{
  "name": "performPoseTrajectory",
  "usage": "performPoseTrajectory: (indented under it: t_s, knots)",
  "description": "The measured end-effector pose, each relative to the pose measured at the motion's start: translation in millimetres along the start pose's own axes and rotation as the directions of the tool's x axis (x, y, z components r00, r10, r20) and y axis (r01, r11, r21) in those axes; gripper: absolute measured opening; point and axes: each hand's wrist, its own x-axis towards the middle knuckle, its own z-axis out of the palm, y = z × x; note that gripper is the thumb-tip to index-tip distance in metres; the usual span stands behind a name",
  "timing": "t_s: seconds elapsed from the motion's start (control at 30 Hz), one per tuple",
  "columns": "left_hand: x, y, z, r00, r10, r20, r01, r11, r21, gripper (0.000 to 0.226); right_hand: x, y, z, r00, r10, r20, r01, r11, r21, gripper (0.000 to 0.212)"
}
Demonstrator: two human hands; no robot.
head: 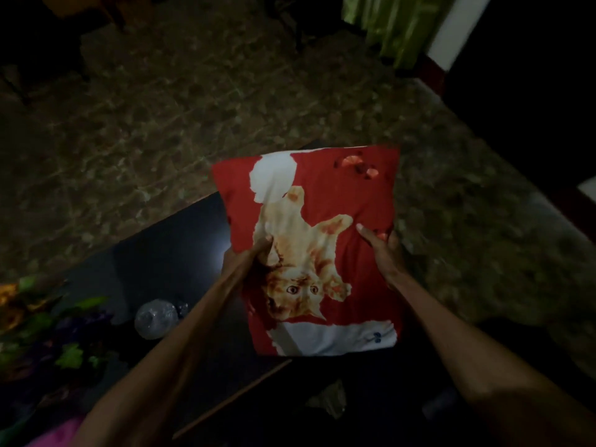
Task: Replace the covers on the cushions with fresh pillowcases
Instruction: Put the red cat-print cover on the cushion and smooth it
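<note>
Left hand pinches the cushion at its left edge, thumb on the cat print; right hand grips the right edge, fingers curled onto the red fabric. Cushion's held up in the air over the dark table, its cover looking full and smooth — so prob. this one's already dressed, or not yet stripped; can't tell which. No other cushions or spare cases visible. Room's v. dim — a crumpled plastic bottle and flowers sit at left.
</note>
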Motion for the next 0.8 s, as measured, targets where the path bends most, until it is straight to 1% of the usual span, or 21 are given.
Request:
performPoseTrajectory:
  t_s: [0.07, 0.13, 0.17, 0.2, 0.23, 0.27, 0.37, 0.4, 0.47, 0.57, 0.6, 0.7, 0.73, 0.8]
  knots:
    - [-15, 10, 8, 0.991, 0.049, 0.123, -0.057, 0.996, 0.064, 0.073, -29, -2, -21, 0.992, -0.012, -0.129, 0.020, 0.998, 0.058, 0.090]
    - [-28, 18, 19, 0.963, 0.080, 0.258, -0.122, 0.981, 0.150, 0.073, -62, 0, -43, 0.977, 0.038, -0.211, -0.010, 0.991, 0.134, 0.082]
    - [-37, 22, 28, 0.942, 0.088, 0.324, -0.152, 0.972, 0.179, 0.067, -79, 5, -56, 0.963, 0.060, -0.263, -0.017, 0.986, 0.164, 0.076]
    - [-45, 26, 39, 0.920, 0.087, 0.382, -0.177, 0.962, 0.207, 0.060, -98, 7, -70, 0.946, 0.080, -0.315, -0.018, 0.980, 0.196, 0.075]
    - [-55, 27, 52, 0.896, 0.074, 0.437, -0.193, 0.953, 0.233, 0.059, -118, 11, -85, 0.919, 0.113, -0.377, -0.025, 0.973, 0.231, 0.078]
    - [-65, 25, 66, 0.877, 0.055, 0.476, -0.204, 0.942, 0.267, 0.064, -137, 20, -101, 0.890, 0.147, -0.431, -0.031, 0.964, 0.263, 0.081]
    - [-94, 8, 119, 0.814, -0.038, 0.579, -0.228, 0.897, 0.379, 0.080, -194, 51, -152, 0.817, 0.225, -0.532, -0.049, 0.945, 0.323, 0.081]
    - [-104, -3, 137, 0.789, -0.065, 0.611, -0.249, 0.875, 0.415, 0.083, -215, 63, -167, 0.780, 0.263, -0.568, -0.058, 0.934, 0.353, 0.084]
    - [-130, -33, 173, 0.744, -0.122, 0.657, -0.284, 0.832, 0.476, 0.083, -259, 90, -196, 0.701, 0.305, -0.645, -0.050, 0.923, 0.381, 0.080]
    - [-171, -87, 224, 0.681, -0.222, 0.698, -0.277, 0.803, 0.527, 0.069, -318, 130, -237, 0.573, 0.401, -0.714, -0.068, 0.892, 0.447, 0.075]
    - [-182, -108, 239, 0.653, -0.259, 0.711, -0.289, 0.783, 0.551, 0.071, -337, 147, -249, 0.531, 0.421, -0.735, -0.075, 0.888, 0.455, 0.075]
    - [-211, -175, 279, 0.571, -0.414, 0.709, -0.310, 0.691, 0.653, 0.089, -393, 196, -281, 0.392, 0.465, -0.794, -0.098, 0.879, 0.467, 0.077]
    - [-218, -197, 290, 0.541, -0.455, 0.708, -0.313, 0.672, 0.671, 0.090, -410, 207, -290, 0.366, 0.475, -0.800, -0.102, 0.875, 0.473, 0.073]
    - [-238, -235, 308, 0.513, -0.500, 0.698, -0.338, 0.630, 0.700, 0.090, -437, 235, -308, 0.293, 0.494, -0.819, -0.098, 0.867, 0.488, 0.068]
